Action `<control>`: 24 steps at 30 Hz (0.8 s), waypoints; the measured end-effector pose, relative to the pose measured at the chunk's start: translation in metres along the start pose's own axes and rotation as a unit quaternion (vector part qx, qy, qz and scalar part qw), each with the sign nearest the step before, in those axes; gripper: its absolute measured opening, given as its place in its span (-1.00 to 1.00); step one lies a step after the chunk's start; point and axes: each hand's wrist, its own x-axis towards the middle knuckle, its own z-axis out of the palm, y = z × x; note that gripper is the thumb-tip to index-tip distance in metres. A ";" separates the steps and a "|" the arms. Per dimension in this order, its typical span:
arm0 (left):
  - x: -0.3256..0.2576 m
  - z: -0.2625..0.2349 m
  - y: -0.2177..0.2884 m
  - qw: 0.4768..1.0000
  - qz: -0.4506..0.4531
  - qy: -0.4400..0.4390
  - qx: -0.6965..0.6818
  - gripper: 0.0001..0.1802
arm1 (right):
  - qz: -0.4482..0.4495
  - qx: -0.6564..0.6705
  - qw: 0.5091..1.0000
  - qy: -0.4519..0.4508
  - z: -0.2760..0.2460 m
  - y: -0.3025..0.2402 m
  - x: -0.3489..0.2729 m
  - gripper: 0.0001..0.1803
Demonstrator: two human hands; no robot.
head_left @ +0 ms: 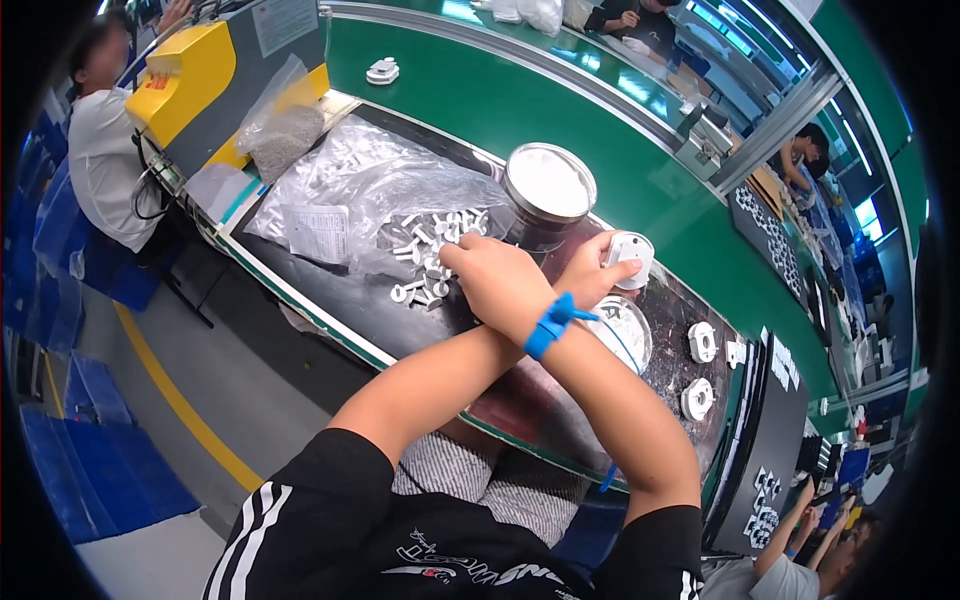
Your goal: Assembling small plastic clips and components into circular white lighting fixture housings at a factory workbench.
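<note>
My forearms cross, the right one over the left. My left hand (pixel 588 272) reaches out to the right and grips a white rounded plastic housing (pixel 630 258), thumb on its face. On the left side, my right hand (pixel 505 287), with a blue wrist strap (pixel 552 325), is closed at the edge of a heap of small white stemmed plastic parts (pixel 428 285). Its fingertips are mostly hidden, so what they hold is not visible. The heap spills from a large clear plastic bag (pixel 375 190). Below my left hand sits a round dish of white material (pixel 622 332), partly covered by my right arm.
An open tin of white material (pixel 549 182) stands behind my hands. Two white ring-shaped parts (pixel 702 342) (pixel 697 399) lie at the right, near stacked black trays (pixel 765 450). A yellow and grey machine (pixel 200 75) stands far left. Another housing (pixel 382 71) rests on the green surface.
</note>
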 end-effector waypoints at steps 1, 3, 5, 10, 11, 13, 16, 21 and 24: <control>-0.001 -0.002 0.001 1.000 0.004 0.009 0.000 -0.50 | 0.020 -0.019 0.999 -0.020 0.006 -0.002 0.007 -0.76; -0.004 -0.002 0.003 1.000 0.003 0.021 0.005 -0.48 | 0.038 -0.028 0.998 -0.033 0.015 -0.002 0.013 -0.74; -0.005 0.002 0.005 0.999 -0.018 0.027 -0.002 -0.45 | 0.036 -0.021 0.999 -0.023 0.026 0.004 0.014 -0.74; -0.008 0.009 0.013 1.000 -0.005 0.003 -0.003 -0.50 | 0.061 -0.026 0.997 -0.031 0.005 -0.008 0.007 -0.73; -0.008 0.009 0.017 1.000 -0.009 -0.004 -0.005 -0.47 | 0.050 -0.027 0.998 -0.011 -0.012 -0.019 0.000 -0.75; -0.009 0.006 0.019 0.999 -0.011 0.009 -0.031 -0.53 | 0.025 0.035 0.996 0.077 -0.032 -0.035 -0.026 -0.85; -0.008 0.007 0.022 1.000 0.003 0.015 -0.025 -0.56 | 0.076 0.140 0.980 0.121 -0.076 -0.058 -0.089 -0.85; -0.007 0.009 0.021 1.000 0.001 0.014 -0.006 -0.64 | 0.316 0.052 0.935 0.151 -0.066 -0.053 -0.199 -0.82; -0.007 0.007 0.028 1.000 -0.005 0.016 0.024 -0.61 | 0.394 0.053 0.900 0.181 -0.037 -0.034 -0.241 -0.86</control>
